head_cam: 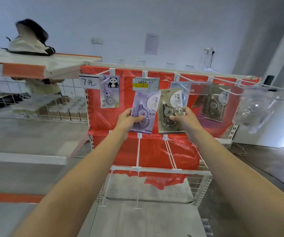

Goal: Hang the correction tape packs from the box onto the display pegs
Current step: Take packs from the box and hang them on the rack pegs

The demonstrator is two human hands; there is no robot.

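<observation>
With left hand (129, 119) pinching the purple carded tape pack (144, 112) and right hand (183, 118) pinching the olive carded pack (171, 110), each hang-hole should be lined up squarely with a white wire peg (187, 79).

Hanging packs (213, 103) and pegs (226, 91) crowd the right.

Red-backed rack (103, 117) w/ white pegs (226, 91); panda pack (110, 91), brown packs (214, 103) on pegs.

i see glossy red plastic sheet (155, 151) behind white coated wire pegs (137, 151). the lilac pack (148, 103) and grey pack (170, 106) look like matt card under shiny clear blisters. the price tag (89, 82) is paper.
</observation>
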